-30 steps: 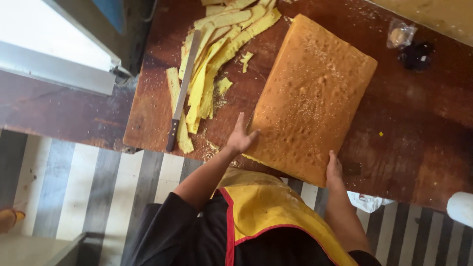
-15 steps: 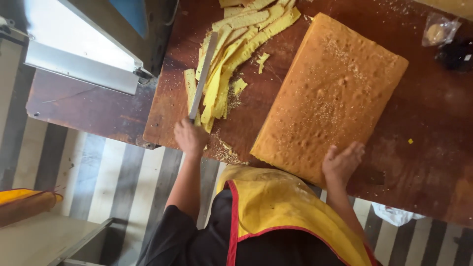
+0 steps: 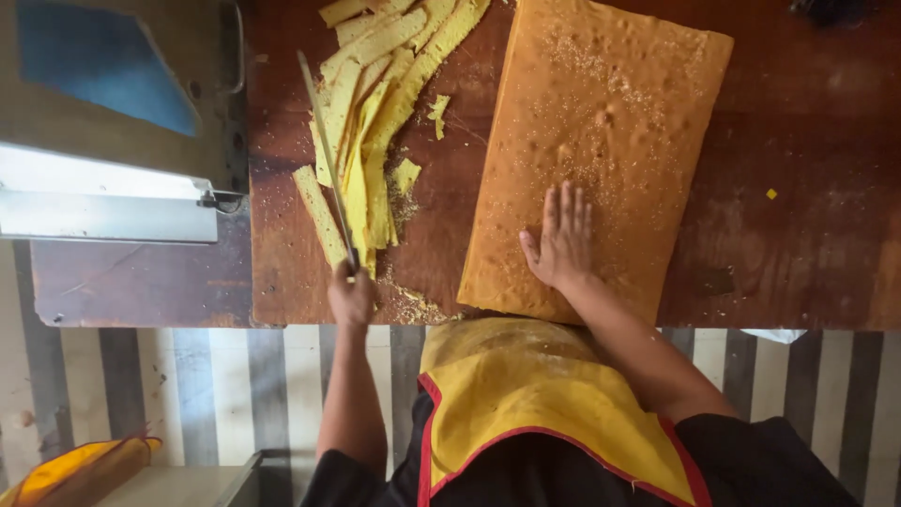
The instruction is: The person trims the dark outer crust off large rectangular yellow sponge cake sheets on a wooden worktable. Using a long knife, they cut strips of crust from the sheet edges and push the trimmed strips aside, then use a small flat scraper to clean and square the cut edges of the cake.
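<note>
**Knife in hand, cake steadied**

From the head view, we close our left hand [image 3: 352, 299] around the handle of the long knife [image 3: 326, 155], its blade lying over the pile of yellow trimmings [image 3: 375, 122]. Our right hand [image 3: 561, 242] rests flat and open on the big sponge cake slab [image 3: 601, 150] on the wooden surface [image 3: 798, 188]. We judge the cutting step is starting; next, the blade must line up with the slab's edge.

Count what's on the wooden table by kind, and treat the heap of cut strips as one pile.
Sponge cake slab: 1
Long knife: 1
Pile of yellow cake trimmings: 1
Total: 3
</note>
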